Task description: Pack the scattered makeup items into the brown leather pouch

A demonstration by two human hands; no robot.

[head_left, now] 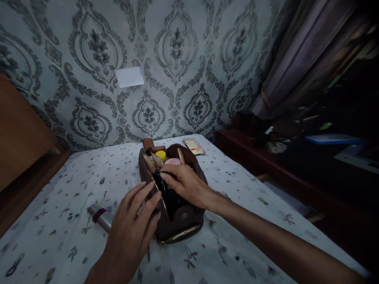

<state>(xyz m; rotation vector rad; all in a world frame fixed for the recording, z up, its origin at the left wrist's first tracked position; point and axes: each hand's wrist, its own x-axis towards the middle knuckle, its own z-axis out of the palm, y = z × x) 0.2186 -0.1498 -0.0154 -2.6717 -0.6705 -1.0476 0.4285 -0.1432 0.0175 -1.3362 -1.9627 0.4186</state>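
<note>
A dark brown zip bag [194,228] lies unzipped on the patterned white cloth [248,244]. Inside it are a yellow round lid [160,155], a pink round item [172,162], pale beige items [154,161] and a glossy black item [174,199]. My right hand [188,184] reaches into the bag's opening, thumb and forefinger closed together above the black item. What is between those fingertips, if anything, is hidden. With fingers apart, my left hand [133,221] rests its tips on the bag's left zip edge. Beside it lies a silver cylinder [100,217] with a maroon band, partly covered by the hand.
Behind the bag lie a brown strap piece [147,143] and a small blurred packet [194,146]. A damask-papered wall [177,98] rises at the back. Brown wooden furniture [23,134] borders the left, and a dark red ledge [242,152] runs along the right.
</note>
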